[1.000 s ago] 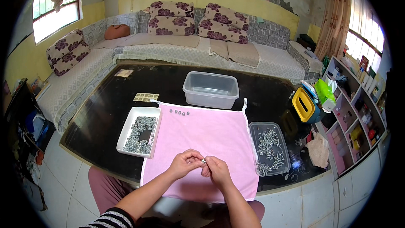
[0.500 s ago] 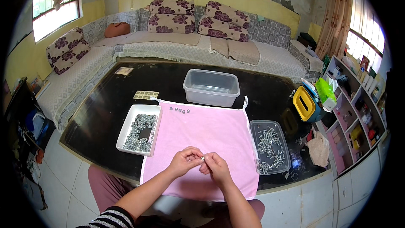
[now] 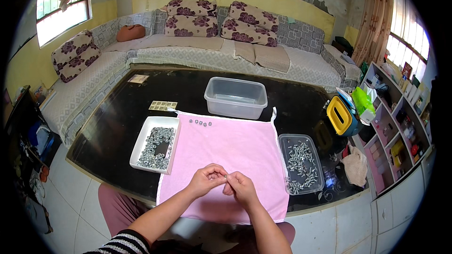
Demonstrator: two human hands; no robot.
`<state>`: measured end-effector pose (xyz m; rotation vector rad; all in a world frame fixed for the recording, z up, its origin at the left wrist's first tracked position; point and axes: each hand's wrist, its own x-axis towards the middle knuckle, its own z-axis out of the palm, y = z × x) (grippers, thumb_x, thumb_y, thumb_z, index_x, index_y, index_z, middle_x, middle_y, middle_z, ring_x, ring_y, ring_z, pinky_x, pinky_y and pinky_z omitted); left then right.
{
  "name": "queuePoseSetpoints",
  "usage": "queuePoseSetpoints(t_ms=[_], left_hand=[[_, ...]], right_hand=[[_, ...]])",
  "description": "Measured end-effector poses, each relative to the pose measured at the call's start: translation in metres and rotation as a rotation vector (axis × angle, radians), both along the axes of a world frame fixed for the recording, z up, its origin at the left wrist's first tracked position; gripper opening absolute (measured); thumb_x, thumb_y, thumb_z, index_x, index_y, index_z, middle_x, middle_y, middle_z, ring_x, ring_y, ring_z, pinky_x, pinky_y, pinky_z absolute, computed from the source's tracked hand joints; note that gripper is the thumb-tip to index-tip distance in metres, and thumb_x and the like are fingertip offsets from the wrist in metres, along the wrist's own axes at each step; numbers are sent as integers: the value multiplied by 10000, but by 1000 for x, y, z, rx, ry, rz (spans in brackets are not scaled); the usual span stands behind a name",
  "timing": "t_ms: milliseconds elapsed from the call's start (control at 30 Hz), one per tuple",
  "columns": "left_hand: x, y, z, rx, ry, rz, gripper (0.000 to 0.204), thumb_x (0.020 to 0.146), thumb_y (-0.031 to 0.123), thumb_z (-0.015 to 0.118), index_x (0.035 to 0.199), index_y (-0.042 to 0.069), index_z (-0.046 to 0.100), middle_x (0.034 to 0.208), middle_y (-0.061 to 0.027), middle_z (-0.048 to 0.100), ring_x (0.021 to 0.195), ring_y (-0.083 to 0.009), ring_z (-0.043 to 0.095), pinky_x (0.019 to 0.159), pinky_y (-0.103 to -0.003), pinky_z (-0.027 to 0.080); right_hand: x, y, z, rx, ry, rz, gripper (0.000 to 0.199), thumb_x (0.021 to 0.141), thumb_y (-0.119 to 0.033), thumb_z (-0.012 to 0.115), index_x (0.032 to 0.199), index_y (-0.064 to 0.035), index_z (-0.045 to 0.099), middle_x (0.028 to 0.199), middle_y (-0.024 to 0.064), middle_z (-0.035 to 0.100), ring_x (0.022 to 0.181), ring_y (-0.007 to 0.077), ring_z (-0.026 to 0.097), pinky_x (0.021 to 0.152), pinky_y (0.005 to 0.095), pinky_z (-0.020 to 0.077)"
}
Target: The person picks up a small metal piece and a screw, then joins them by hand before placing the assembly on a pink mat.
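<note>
My left hand and my right hand meet fingertip to fingertip over a pink cloth. Both are closed in a pinch on one small silvery metal fastener; the fingers cover most of it, so whether it is a nut, a bolt or both together cannot be seen. Left of the cloth, a white box holds many metal nuts. On the right, a clear plastic tray contains loose short bolts. Several small metal pieces lie in a row near the cloth's far left corner.
A clear plastic tub stands behind the cloth on the black table. A flat card lies beyond the white box. At right are a yellow-topped tissue box, a beige rag and shelves. A sofa runs behind.
My right fingers have shifted slightly around the small metal fastener, which now shows less. Both hands keep nearly the same place, and the boxes have not moved.
</note>
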<state>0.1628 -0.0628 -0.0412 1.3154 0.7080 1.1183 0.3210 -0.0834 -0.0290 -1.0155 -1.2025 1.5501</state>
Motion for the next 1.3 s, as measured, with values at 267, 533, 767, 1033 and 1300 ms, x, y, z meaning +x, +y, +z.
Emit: queuePoseSetpoints(t_ms=[267,533,767,1033,1300], left_hand=[[0,0,-2,22,-9,-16,112,803,-16,585,912,0,568,945,-49,532,806,-97,540,723,-225,463],[1,0,1,-7,-7,-3,112,802,-3,595,911,-1,567,931,-44,538,801,-89,540,722,-224,464],[1,0,-1,-17,-23,-14,115,799,-4,597,910,-1,568,935,-45,537,800,-92,540,724,-231,464],[0,1,-3,18,-29,4,119,778,25,629,890,12,594,954,-42,534,792,-86,536,720,-220,463],[-1,-3,0,-12,-8,2,118,763,37,645,874,22,609,961,-37,540,766,-70,526,703,-200,454]], right_hand=[[1,0,2,-33,18,-2,278,919,-245,438,795,-9,520,595,67,545,511,105,480,503,219,404],[0,1,3,-32,-2,7,285,921,-246,432,804,-2,520,573,67,532,504,105,473,495,220,397],[0,0,5,-30,13,-6,275,919,-236,435,791,-6,516,562,67,527,496,104,464,483,221,383],[0,0,4,-44,25,-1,302,922,-249,426,765,-9,521,568,67,529,492,104,461,483,220,380],[-4,-2,1,46,-20,-24,341,920,-294,423,769,-12,541,561,51,533,506,88,470,487,213,400]])
